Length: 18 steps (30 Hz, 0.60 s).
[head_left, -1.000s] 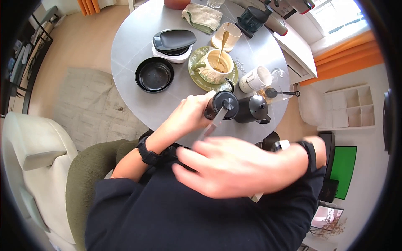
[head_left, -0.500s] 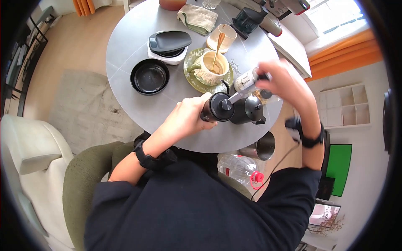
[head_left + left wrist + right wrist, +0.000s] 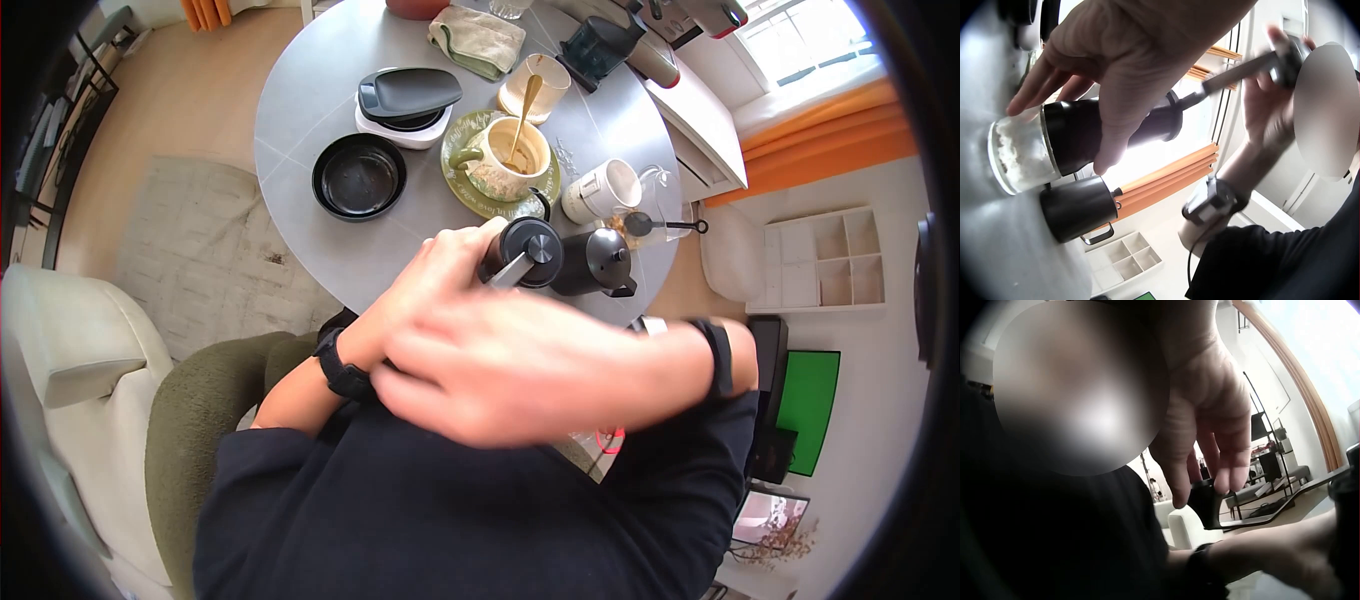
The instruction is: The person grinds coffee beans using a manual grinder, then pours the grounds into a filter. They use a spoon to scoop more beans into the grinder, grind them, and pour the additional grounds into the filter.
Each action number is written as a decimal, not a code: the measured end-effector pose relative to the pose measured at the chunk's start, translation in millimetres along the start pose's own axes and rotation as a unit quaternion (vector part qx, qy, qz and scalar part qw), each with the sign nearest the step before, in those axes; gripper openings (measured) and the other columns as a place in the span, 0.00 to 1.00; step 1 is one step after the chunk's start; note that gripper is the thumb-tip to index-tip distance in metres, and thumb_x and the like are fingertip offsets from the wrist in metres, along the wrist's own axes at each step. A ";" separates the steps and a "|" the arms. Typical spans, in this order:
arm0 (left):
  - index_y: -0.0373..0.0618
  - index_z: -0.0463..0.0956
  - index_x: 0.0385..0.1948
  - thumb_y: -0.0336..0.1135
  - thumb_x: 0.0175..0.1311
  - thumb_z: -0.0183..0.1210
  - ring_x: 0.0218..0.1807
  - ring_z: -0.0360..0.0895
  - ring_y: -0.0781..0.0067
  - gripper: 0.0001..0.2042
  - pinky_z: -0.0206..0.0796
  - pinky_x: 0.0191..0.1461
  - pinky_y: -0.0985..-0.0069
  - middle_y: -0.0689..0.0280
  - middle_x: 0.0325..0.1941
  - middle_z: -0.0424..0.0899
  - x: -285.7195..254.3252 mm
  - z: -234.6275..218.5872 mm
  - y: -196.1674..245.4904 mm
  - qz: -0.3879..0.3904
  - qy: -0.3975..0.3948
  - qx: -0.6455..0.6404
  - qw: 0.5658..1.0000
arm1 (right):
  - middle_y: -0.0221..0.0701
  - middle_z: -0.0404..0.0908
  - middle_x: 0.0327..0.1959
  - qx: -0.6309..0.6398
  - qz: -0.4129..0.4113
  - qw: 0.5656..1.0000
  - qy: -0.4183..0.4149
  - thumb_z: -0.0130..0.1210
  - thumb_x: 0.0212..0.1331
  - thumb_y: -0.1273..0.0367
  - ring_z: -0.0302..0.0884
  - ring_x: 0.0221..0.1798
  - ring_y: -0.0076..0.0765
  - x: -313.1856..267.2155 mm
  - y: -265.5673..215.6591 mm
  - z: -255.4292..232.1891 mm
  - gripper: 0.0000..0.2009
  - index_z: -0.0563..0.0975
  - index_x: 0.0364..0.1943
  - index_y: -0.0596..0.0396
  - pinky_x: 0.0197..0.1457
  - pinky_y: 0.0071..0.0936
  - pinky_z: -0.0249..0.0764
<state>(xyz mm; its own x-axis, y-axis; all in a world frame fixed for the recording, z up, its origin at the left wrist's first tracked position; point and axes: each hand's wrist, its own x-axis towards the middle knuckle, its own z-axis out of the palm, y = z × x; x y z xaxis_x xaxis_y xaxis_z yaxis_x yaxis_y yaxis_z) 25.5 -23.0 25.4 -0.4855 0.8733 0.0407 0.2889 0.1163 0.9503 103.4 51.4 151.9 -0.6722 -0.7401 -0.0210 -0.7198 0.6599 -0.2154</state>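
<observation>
A black hand coffee grinder (image 3: 530, 245) with a clear bottom jar (image 3: 1025, 150) stands upright at the table's near edge. My left hand (image 3: 430, 265) grips its dark body, thumb on one side and fingers on the other. From the lid a flat metal crank (image 3: 1235, 75) reaches toward my body. My right hand (image 3: 500, 365), blurred, holds the black crank knob (image 3: 1204, 503) between thumb and fingers; in the head view the hand hides the knob. Pale bits cling inside the jar. Right beside the grinder is a black gooseneck kettle (image 3: 595, 262) with a lid.
Behind the grinder, a cup (image 3: 490, 172) with a gold spoon (image 3: 525, 112) sits on a green saucer (image 3: 465, 195). A black bowl (image 3: 360, 177) and a scoop (image 3: 410, 92) on a white scale (image 3: 420, 137) lie left. A white cup (image 3: 600, 190) stands behind the kettle.
My right hand swung out over the kettle, then came back close to my body, turning the crank round with it. My left hand and the grinder stayed in place.
</observation>
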 end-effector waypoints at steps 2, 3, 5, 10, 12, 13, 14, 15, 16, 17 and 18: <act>0.44 0.75 0.47 0.33 0.43 0.70 0.43 0.81 0.58 0.24 0.71 0.49 0.65 0.57 0.36 0.84 1.4 9.1 -20.7 0.058 0.018 0.022 0.998 | 0.37 0.75 0.32 -0.007 -0.022 0.997 0.080 0.58 0.45 0.70 0.76 0.31 0.37 31.1 37.2 6.6 0.10 0.74 0.32 0.56 0.35 0.31 0.77; 0.43 0.75 0.46 0.33 0.43 0.70 0.43 0.81 0.58 0.24 0.71 0.49 0.65 0.57 0.36 0.84 2.9 15.7 -35.2 0.087 0.027 0.033 0.995 | 0.38 0.76 0.31 -0.058 0.023 0.996 0.064 0.59 0.47 0.69 0.77 0.32 0.40 42.4 59.9 6.8 0.10 0.75 0.34 0.56 0.36 0.33 0.76; 0.43 0.74 0.46 0.34 0.43 0.71 0.42 0.81 0.55 0.24 0.71 0.48 0.65 0.57 0.36 0.84 1.6 9.9 -19.0 0.006 0.032 0.082 0.996 | 0.39 0.78 0.33 -0.077 0.072 0.991 0.079 0.62 0.48 0.69 0.78 0.34 0.43 48.7 113.4 2.6 0.12 0.75 0.37 0.56 0.37 0.35 0.75; 0.44 0.73 0.47 0.34 0.42 0.72 0.41 0.81 0.52 0.26 0.72 0.46 0.65 0.55 0.36 0.84 4.6 12.5 -20.4 0.047 0.046 0.042 0.997 | 0.37 0.80 0.34 -0.030 0.209 0.970 0.122 0.66 0.45 0.71 0.76 0.30 0.42 -48.0 168.6 -20.7 0.14 0.75 0.37 0.56 0.33 0.32 0.73; 0.44 0.73 0.48 0.34 0.42 0.71 0.42 0.81 0.52 0.26 0.72 0.47 0.65 0.56 0.38 0.84 2.8 8.1 -13.0 0.029 0.032 0.031 0.999 | 0.37 0.79 0.33 -0.002 0.332 0.938 0.095 0.66 0.44 0.73 0.73 0.28 0.40 -97.2 142.5 -22.5 0.14 0.74 0.35 0.57 0.32 0.28 0.72; 0.44 0.72 0.45 0.33 0.43 0.71 0.42 0.81 0.51 0.24 0.72 0.47 0.64 0.55 0.37 0.83 2.8 8.3 -13.2 0.031 0.027 0.024 0.999 | 0.37 0.78 0.32 0.007 0.358 0.931 0.078 0.66 0.43 0.73 0.73 0.27 0.39 -115.3 122.1 -24.4 0.14 0.74 0.35 0.56 0.31 0.28 0.72; 0.44 0.72 0.43 0.32 0.43 0.70 0.43 0.80 0.49 0.23 0.72 0.46 0.62 0.55 0.37 0.83 2.5 8.2 -13.8 0.031 0.024 0.018 0.999 | 0.37 0.77 0.31 0.017 0.382 0.922 0.061 0.66 0.42 0.73 0.73 0.27 0.39 -128.3 98.1 -24.9 0.14 0.74 0.35 0.56 0.31 0.28 0.72; 0.44 0.71 0.41 0.31 0.44 0.69 0.43 0.79 0.48 0.21 0.71 0.46 0.61 0.55 0.36 0.82 2.2 8.4 -14.5 0.031 0.022 0.013 0.999 | 0.37 0.76 0.30 0.010 0.406 0.913 0.039 0.66 0.41 0.73 0.74 0.27 0.39 -137.9 71.4 -21.9 0.15 0.74 0.35 0.56 0.31 0.28 0.72; 0.44 0.71 0.41 0.31 0.43 0.69 0.43 0.79 0.48 0.21 0.71 0.46 0.61 0.55 0.37 0.82 2.0 8.6 -15.3 0.042 0.029 0.008 0.999 | 0.37 0.75 0.30 0.004 0.430 0.903 0.017 0.66 0.40 0.73 0.75 0.28 0.40 -144.8 44.7 -18.6 0.15 0.74 0.35 0.56 0.32 0.29 0.73; 0.44 0.71 0.41 0.31 0.43 0.69 0.43 0.79 0.48 0.21 0.71 0.46 0.61 0.55 0.37 0.83 2.5 9.4 -15.7 0.051 0.036 0.004 0.998 | 0.36 0.74 0.31 0.027 0.422 0.906 -0.007 0.66 0.41 0.72 0.75 0.32 0.42 -142.6 17.5 -19.0 0.16 0.72 0.34 0.55 0.34 0.32 0.72; 0.44 0.71 0.41 0.30 0.43 0.69 0.43 0.79 0.48 0.21 0.71 0.45 0.62 0.55 0.37 0.83 2.5 9.9 -16.1 0.061 0.042 0.000 0.997 | 0.35 0.72 0.32 0.049 0.414 0.908 -0.031 0.65 0.42 0.70 0.75 0.36 0.44 -134.1 -7.0 -20.7 0.16 0.70 0.34 0.54 0.37 0.34 0.72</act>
<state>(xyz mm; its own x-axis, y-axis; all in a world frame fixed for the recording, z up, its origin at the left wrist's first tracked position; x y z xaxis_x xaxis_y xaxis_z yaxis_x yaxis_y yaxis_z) 27.8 -18.0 7.1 -0.5136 0.8384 0.1824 0.3503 0.0108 0.9366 195.0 148.7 176.4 -0.9629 -0.0025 -0.2697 0.0499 0.9811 -0.1870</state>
